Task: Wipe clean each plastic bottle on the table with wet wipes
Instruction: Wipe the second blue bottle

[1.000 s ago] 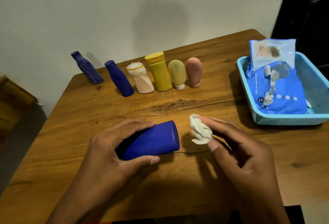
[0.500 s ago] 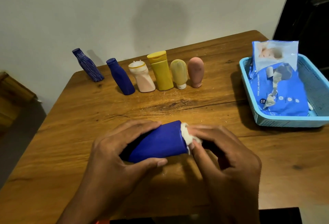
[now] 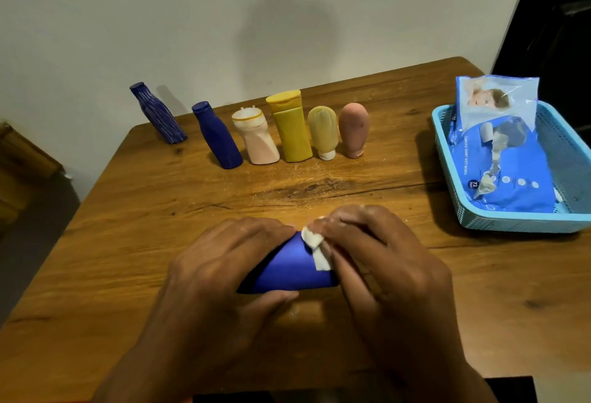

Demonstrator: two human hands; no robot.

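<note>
Your left hand [image 3: 224, 262] is gripping the blue bottle [image 3: 292, 270] while your right hand [image 3: 380, 258] is pinching a wet wipe [image 3: 315, 247] against it.

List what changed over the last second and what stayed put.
The right hand brought the wipe leftward from clear of the blue bottle onto its end and upper side. The left hand kept gripping the bottle. The six bottles in the row and the wipes pack stayed put.
</note>
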